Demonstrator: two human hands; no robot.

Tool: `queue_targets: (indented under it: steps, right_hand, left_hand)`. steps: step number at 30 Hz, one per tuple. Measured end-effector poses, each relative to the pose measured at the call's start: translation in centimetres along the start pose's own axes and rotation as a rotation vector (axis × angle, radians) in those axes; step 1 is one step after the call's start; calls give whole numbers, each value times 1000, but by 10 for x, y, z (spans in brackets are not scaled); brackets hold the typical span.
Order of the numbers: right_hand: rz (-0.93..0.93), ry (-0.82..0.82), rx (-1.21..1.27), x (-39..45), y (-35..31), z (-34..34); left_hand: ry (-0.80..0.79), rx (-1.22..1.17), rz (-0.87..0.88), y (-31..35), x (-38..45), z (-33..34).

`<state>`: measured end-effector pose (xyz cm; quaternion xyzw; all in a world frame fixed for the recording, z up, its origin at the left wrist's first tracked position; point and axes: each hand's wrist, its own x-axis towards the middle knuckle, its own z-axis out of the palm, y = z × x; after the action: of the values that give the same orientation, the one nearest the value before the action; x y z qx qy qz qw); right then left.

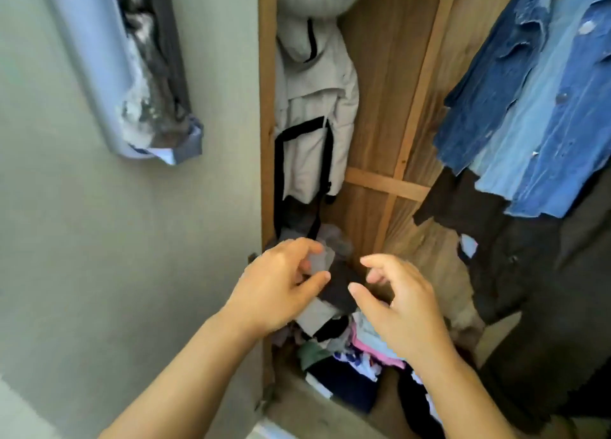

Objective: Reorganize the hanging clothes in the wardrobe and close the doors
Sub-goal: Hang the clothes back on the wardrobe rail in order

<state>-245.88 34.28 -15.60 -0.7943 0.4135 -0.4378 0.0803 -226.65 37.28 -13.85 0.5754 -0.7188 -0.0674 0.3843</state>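
The wooden wardrobe [390, 85] stands open in front of me. A white jacket with black straps [314, 114] hangs at its left side. Blue denim shirts [542, 101] hang at the right, with dark garments [529, 266] below them. My left hand [281, 293] and my right hand [400, 306] are held out side by side over the pile of loose clothes [344, 349] on the wardrobe floor. Both hands have curled, parted fingers and hold nothing.
A grey-green wall or door face [132, 240] fills the left of the view, beside the wardrobe's left post [267, 141]. A pale blue fixture with a peeling surface [132, 68] hangs on that face.
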Motion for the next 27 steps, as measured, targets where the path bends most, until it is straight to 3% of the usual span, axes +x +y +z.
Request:
queue_targets:
  steps: [5,16,27]
  right_hand:
    - [-140,-230,179,-34,-73,60]
    - [-548,-657,512,-93,-258,185]
    - [-750,-892,589,-127,-408,329]
  left_hand:
    - [-5,134,-221,-28,-107,-61]
    - [296,362,-757,-80,-303,-189]
    - [499,418,-1197,-149,-462,-286]
